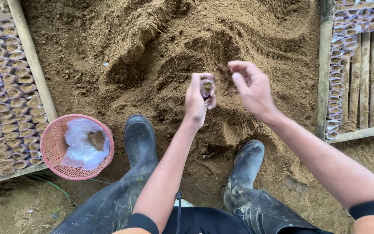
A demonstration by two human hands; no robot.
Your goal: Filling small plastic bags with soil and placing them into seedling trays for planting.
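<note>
L hand (pixel 197 102) has its grip closed round a small clear bag (pixel 206 87) part-filled w/ soil; bag sits upright inside the grip, mouth up at the fingertips, thumb on its right side. R hand (pixel 253 88) hovers just right of that grip, fingers loosely curled w/ thumb and forefinger tips pinched near together, nothing visible between them; can't tell if any soil is in there. Under both grips: soil heap (pixel 182 47), reaching away from them. Below the grips, two black rubber boots (pixel 140 138). Down-left of the L grip, well apart: pink basket (pixel 53 147) w/ clear plastic in it. Far left of it, rows of filled bags (pixel 9 99) in a wooden frame.
</note>
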